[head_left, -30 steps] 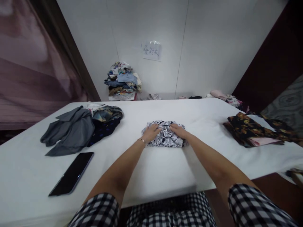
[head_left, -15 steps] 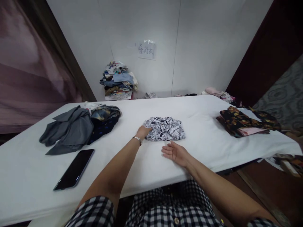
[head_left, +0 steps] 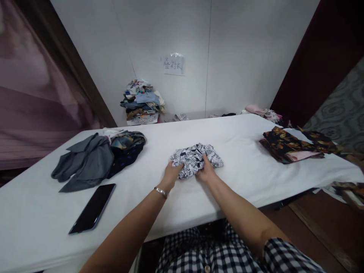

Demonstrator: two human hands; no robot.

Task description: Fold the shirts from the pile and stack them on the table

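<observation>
A folded black-and-white printed garment (head_left: 192, 161) lies near the middle of the white-covered table (head_left: 241, 182), its near edge tipped up a little. My left hand (head_left: 171, 174) grips its left front corner, thumb on top and fingers underneath. On the near edge, right of centre, my right hand (head_left: 207, 171) holds it the same way, with the thumb over the print and the other fingers hidden below the cloth.
Left of my hands lie a grey garment (head_left: 88, 161), a dark blue spotted garment (head_left: 123, 161) and a phone (head_left: 93, 208). Dark floral folded clothes (head_left: 287, 142) rest at the right. Behind the table, a tall clothes pile (head_left: 143, 100) stands against the wall under a paper sign (head_left: 174, 64).
My right hand, open in front of the garment before, now grips its near edge. My left hand has slid to the front corner. The garment's near side has lifted and bunched.
</observation>
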